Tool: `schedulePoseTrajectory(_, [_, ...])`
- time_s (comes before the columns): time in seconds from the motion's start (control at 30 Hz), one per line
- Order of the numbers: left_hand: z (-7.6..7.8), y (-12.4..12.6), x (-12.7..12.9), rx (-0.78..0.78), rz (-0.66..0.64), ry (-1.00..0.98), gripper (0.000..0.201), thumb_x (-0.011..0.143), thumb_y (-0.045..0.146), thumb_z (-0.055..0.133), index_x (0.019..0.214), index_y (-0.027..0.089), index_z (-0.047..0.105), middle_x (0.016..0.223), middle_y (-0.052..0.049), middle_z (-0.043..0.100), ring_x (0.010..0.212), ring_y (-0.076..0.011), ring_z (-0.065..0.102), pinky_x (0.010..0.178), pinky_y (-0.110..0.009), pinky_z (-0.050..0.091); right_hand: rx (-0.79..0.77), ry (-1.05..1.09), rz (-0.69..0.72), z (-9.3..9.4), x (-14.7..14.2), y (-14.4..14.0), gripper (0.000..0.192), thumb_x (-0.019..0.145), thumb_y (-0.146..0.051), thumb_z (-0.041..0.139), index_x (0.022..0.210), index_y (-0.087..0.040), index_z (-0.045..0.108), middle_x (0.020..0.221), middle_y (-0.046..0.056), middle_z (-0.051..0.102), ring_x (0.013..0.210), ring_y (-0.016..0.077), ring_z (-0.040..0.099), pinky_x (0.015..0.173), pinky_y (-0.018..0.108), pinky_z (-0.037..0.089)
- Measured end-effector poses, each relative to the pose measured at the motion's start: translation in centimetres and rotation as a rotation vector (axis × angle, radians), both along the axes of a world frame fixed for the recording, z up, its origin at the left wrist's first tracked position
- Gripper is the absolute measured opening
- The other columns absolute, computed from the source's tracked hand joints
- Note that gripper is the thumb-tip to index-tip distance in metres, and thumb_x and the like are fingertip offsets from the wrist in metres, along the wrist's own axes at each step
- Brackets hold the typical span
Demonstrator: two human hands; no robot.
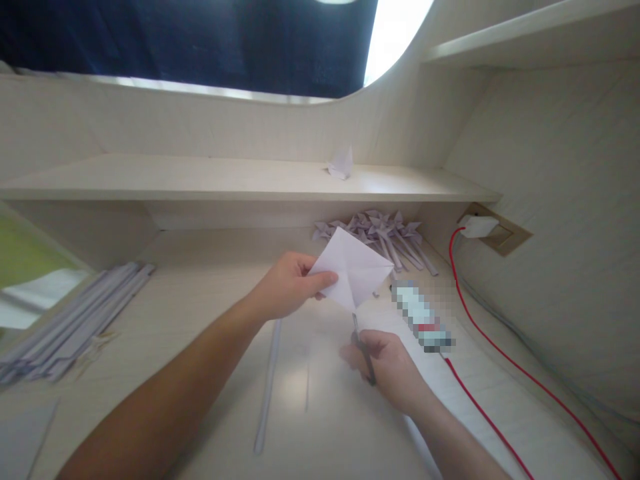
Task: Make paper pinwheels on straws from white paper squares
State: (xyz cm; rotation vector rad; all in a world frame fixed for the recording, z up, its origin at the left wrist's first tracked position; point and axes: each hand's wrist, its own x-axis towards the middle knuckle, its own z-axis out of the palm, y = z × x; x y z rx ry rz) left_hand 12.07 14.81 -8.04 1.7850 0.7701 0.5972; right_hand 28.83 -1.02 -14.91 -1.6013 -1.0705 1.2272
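Note:
A square of white paper [357, 267], creased along its diagonals, is pinched at its left corner by my left hand [297, 285], thumb on top. It is held up above the desk like a diamond. My right hand [387, 363] has its fingers in the handles of a pair of scissors [363, 353], whose blades point up at the paper's lower corner. Whether the blades are cutting into that corner is hard to tell. Below my left hand a thin rolled paper stick [268, 393] lies on the desk.
White paper pinwheels on sticks [383, 233] are heaped at the back. A folded paper piece [341, 165] sits on the shelf [225, 177]. More paper sticks [85, 320] lie left. To the right are a pixelated phone [420, 317], red cable [480, 323] and plugged-in charger [479, 227].

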Motion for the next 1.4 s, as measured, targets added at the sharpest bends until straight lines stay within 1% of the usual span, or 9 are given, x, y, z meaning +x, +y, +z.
schedulePoseTrajectory(0.17, [-0.6,0.6,0.4,0.016,0.129,-0.158,0.034,0.084,0.044,0.072,0.069,0.013,0.071,0.063,-0.003,0.065,0.059,-0.0129,0.056,0.057,-0.024,0.043,0.013,-0.011,-0.031,0.0,0.0,0.3,0.04,0.076,-0.047,0.081,0.058,-0.019,0.059,0.052,-0.005,0.045,0.051,0.011,0.037,0.051,0.028,0.028])
schedulePoseTrajectory(0.33, [-1.3,-1.2,2.1,-0.001,0.168,-0.164,0.035,0.082,0.046,0.071,0.067,0.014,0.07,0.062,-0.002,0.065,0.059,-0.0142,0.056,0.055,-0.025,0.043,0.23,0.105,-0.373,-0.1,1.2,0.8,0.043,0.075,-0.052,0.084,0.097,-0.016,0.075,0.068,0.003,0.068,0.062,0.0189,0.06,0.06,0.031,0.044])
schedulePoseTrajectory(0.4, [-2.0,-2.4,2.9,-0.047,0.11,-0.175,0.033,0.084,0.044,0.07,0.069,0.015,0.072,0.065,-0.002,0.067,0.062,-0.0148,0.059,0.058,-0.025,0.046,0.294,0.134,-0.43,-0.3,1.7,0.9,0.04,0.076,-0.049,0.085,0.096,-0.017,0.073,0.07,0.004,0.07,0.065,0.0191,0.061,0.063,0.031,0.045])
schedulePoseTrajectory(0.53, [-3.8,-4.5,3.8,-0.175,-0.029,-0.221,0.032,0.087,0.044,0.07,0.083,0.014,0.078,0.078,-0.004,0.075,0.073,-0.0166,0.066,0.067,-0.026,0.051,0.371,0.205,-0.422,-1.1,2.3,1.0,0.028,0.08,-0.042,0.084,0.077,-0.018,0.069,0.066,0.001,0.067,0.062,0.0164,0.056,0.064,0.031,0.043])
schedulePoseTrajectory(0.67, [-5.5,-4.7,2.0,-0.212,-0.039,-0.158,0.032,0.088,0.044,0.07,0.094,0.014,0.08,0.094,-0.007,0.079,0.081,-0.0188,0.07,0.073,-0.027,0.052,0.33,0.156,-0.385,-1.5,2.8,0.9,0.025,0.079,-0.037,0.084,0.073,-0.018,0.068,0.063,0.0,0.066,0.059,0.016,0.054,0.062,0.032,0.04])
schedulePoseTrajectory(0.83, [-8.7,-3.5,-2.6,0.117,0.111,0.018,0.023,0.09,0.04,0.07,0.088,0.02,0.08,0.095,-0.006,0.077,0.094,-0.0211,0.069,0.09,-0.032,0.05,0.27,0.072,-0.328,-1.0,2.9,0.9,0.024,0.08,-0.034,0.08,0.067,-0.019,0.066,0.06,-0.001,0.064,0.059,0.0148,0.053,0.062,0.03,0.04])
schedulePoseTrajectory(0.93, [-10.9,-3.1,-3.8,0.267,0.206,0.045,0.024,0.094,0.041,0.067,0.087,0.021,0.078,0.094,-0.007,0.076,0.098,-0.0228,0.066,0.098,-0.036,0.048,0.234,0.015,-0.303,-1.0,2.7,1.0,0.024,0.08,-0.034,0.078,0.067,-0.018,0.066,0.059,0.0,0.064,0.06,0.0143,0.052,0.062,0.029,0.04])
schedulePoseTrajectory(1.1, [-12.5,-3.2,-1.8,0.326,0.21,-0.021,0.026,0.098,0.037,0.06,0.089,0.02,0.076,0.095,-0.007,0.075,0.1,-0.023,0.063,0.097,-0.038,0.047,0.199,-0.041,-0.287,-1.5,3.0,1.2,0.026,0.078,-0.037,0.08,0.066,-0.018,0.067,0.061,0.0,0.065,0.06,0.0155,0.055,0.061,0.029,0.041])
schedulePoseTrajectory(1.4, [-12.5,-4.2,1.3,0.286,0.165,-0.056,0.021,0.098,0.028,0.058,0.1,0.02,0.077,0.11,-0.008,0.073,0.113,-0.0251,0.06,0.105,-0.042,0.042,0.221,-0.027,-0.271,-2.0,4.2,1.4,0.023,0.08,-0.034,0.081,0.068,-0.018,0.068,0.059,-0.001,0.065,0.059,0.014,0.054,0.06,0.028,0.039])
